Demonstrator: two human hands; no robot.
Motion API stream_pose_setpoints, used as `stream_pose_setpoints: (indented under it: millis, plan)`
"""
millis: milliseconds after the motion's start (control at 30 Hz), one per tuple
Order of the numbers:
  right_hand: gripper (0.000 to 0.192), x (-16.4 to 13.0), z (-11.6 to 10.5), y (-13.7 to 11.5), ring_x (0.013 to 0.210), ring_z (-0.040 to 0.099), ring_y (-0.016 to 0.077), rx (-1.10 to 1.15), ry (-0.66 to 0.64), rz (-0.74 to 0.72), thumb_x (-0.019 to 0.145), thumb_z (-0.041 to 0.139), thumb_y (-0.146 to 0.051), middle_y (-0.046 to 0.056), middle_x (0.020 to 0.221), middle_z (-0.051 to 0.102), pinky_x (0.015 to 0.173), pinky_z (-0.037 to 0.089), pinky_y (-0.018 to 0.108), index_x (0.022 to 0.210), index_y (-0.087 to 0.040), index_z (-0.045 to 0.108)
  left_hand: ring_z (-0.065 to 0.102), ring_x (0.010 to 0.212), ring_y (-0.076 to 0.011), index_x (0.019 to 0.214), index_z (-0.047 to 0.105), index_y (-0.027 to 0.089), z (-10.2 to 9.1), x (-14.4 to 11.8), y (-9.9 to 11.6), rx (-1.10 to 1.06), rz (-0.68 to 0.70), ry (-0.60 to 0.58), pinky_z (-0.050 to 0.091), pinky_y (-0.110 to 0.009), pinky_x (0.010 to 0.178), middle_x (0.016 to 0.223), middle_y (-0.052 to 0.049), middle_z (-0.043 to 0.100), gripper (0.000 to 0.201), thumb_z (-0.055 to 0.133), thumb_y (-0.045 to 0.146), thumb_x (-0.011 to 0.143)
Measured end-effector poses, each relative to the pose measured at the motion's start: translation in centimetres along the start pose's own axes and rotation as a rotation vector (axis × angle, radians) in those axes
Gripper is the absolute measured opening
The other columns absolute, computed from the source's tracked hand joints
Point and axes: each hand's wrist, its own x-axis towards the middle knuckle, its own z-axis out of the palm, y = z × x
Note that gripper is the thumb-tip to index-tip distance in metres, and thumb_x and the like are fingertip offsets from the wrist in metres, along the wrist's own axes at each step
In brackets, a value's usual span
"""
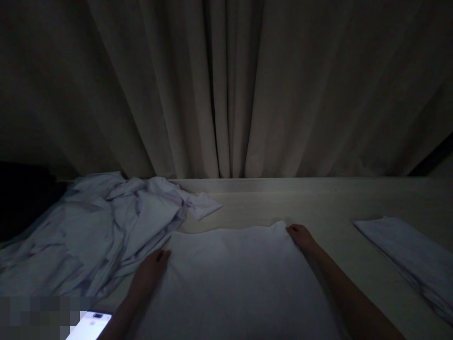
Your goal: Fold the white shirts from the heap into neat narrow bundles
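Observation:
A white cloth (233, 278) lies spread in front of me, its far edge slightly wavy and its near part running out of the picture. At its far right corner my right hand (300, 236) pinches the edge between thumb and fingers. My left hand (152, 269) is closed at the left edge, a little nearer to me than the far left corner. The dim light leaves the cloth's exact kind unclear.
A heap of crumpled white cloth (106, 222) lies on the left, beside a dark bundle (24, 198). Folded white cloth (410, 255) rests at the right. A lit phone (90, 326) is at lower left. Long curtains (290, 94) hang behind the pale floor (318, 203).

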Motion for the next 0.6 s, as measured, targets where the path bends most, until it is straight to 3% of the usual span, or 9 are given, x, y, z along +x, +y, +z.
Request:
stream_pose_setpoints:
  millis: [100,200,300,467,600]
  plan:
    - [0.027,0.6,-0.3,0.2,0.085,0.063,0.0171,-0.005,0.003,0.017,0.083,0.042,-0.025,0.009,0.092,0.070,0.070,0.041,0.023,0.086,-0.015,0.067,0.065,0.085,-0.0245,0.083,0.061,0.019,0.0,0.4,-0.1,0.003,0.011,-0.020,0.045,-0.032,0.074,0.090,-0.010,0.071,0.038,0.034,0.047,0.081]
    - [0.031,1.3,-0.3,-0.2,0.085,0.063,0.0196,-0.028,0.020,0.046,0.083,0.043,-0.030,0.012,0.094,0.070,0.070,0.041,0.025,0.089,-0.014,0.068,0.066,0.083,-0.0264,0.083,0.061,0.019,-0.1,0.6,0.9,0.024,-0.010,-0.055,0.045,-0.034,0.072,0.087,-0.011,0.071,0.038,0.035,0.047,0.080]
    - [0.035,2.0,0.3,-0.9,0.084,0.063,0.0189,-0.035,0.023,0.045,0.084,0.043,-0.040,0.011,0.091,0.070,0.070,0.041,0.025,0.087,-0.016,0.069,0.065,0.087,-0.0279,0.089,0.061,0.017,-0.1,1.5,2.2,0.019,-0.029,-0.015,0.046,-0.036,0.074,0.090,-0.013,0.070,0.047,0.033,0.054,0.080]
    - [0.038,2.5,0.8,-1.5,0.088,0.063,0.0181,-0.060,0.092,0.113,0.088,0.033,-0.033,0.013,0.099,0.069,0.072,0.042,0.025,0.095,-0.014,0.066,0.064,0.092,-0.0254,0.089,0.059,0.015,0.0,3.5,3.0,0.033,-0.030,0.048,0.047,-0.033,0.078,0.098,-0.015,0.069,0.044,0.026,0.043,0.083]
    - [0.041,1.1,-0.5,-1.8,0.092,0.062,0.0234,-0.118,0.123,0.146,0.088,0.032,-0.041,0.016,0.102,0.067,0.075,0.043,0.032,0.099,-0.015,0.063,0.063,0.095,-0.0299,0.097,0.057,0.014,-1.3,2.3,3.5,0.088,-0.038,0.074,0.046,-0.039,0.080,0.102,-0.019,0.067,0.048,0.023,0.043,0.084]
